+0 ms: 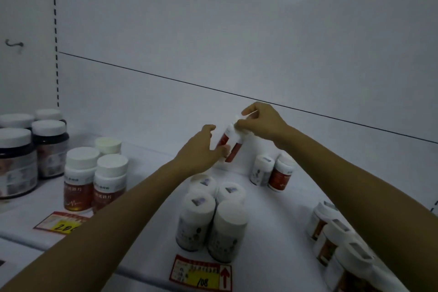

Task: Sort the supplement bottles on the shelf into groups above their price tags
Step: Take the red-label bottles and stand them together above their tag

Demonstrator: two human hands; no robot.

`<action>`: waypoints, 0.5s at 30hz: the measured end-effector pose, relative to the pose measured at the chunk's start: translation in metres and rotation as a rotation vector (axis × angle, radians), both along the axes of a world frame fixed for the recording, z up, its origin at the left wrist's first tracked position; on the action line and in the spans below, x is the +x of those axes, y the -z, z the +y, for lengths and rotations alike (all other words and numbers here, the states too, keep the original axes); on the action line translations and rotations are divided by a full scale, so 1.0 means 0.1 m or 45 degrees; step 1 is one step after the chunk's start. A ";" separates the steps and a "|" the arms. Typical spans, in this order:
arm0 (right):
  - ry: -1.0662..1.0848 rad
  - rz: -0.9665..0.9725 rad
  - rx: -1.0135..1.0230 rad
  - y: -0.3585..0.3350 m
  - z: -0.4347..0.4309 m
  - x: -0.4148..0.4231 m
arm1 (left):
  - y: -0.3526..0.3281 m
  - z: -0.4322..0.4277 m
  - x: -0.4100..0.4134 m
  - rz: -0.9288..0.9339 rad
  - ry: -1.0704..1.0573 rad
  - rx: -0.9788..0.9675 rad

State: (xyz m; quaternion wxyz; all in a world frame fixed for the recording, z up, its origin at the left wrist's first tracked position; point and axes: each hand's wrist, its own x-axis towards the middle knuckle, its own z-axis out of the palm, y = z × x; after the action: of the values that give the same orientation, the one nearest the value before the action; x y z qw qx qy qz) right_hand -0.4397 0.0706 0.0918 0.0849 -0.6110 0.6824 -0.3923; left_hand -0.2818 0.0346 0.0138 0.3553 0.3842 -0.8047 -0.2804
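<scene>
A small white bottle with a red label hangs tilted above the back of the white shelf. My right hand pinches its cap from above. My left hand has its fingers against the bottle's lower side. Below them several white-capped bottles with grey labels stand grouped above a red and yellow price tag. Three red-labelled bottles stand at the left above another price tag. Two small bottles stand at the back, one grey-labelled, one red-labelled.
Dark jars with white lids stand at the far left. A row of white bottles with brown labels runs along the right, partly behind my right forearm. The white back wall rises just behind the shelf.
</scene>
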 end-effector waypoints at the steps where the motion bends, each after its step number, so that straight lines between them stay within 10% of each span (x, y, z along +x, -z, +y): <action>1: -0.043 -0.092 0.002 -0.10 0.13 0.04 | -0.04 0.07 0.01 0.092 0.085 0.081; 11: -0.590 -0.786 -0.055 -0.60 1.49 0.08 | -0.35 0.96 0.21 0.717 1.142 0.957; 15: -0.668 -0.895 -0.081 -0.49 1.78 0.05 | -0.36 1.41 0.24 0.772 1.089 0.949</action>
State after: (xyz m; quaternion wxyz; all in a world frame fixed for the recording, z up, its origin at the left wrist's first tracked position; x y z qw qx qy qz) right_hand -0.4344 0.2481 0.1408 0.3899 -0.5953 0.4211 -0.5624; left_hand -0.2574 0.1753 0.0495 0.2665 0.0307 -0.5990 -0.7544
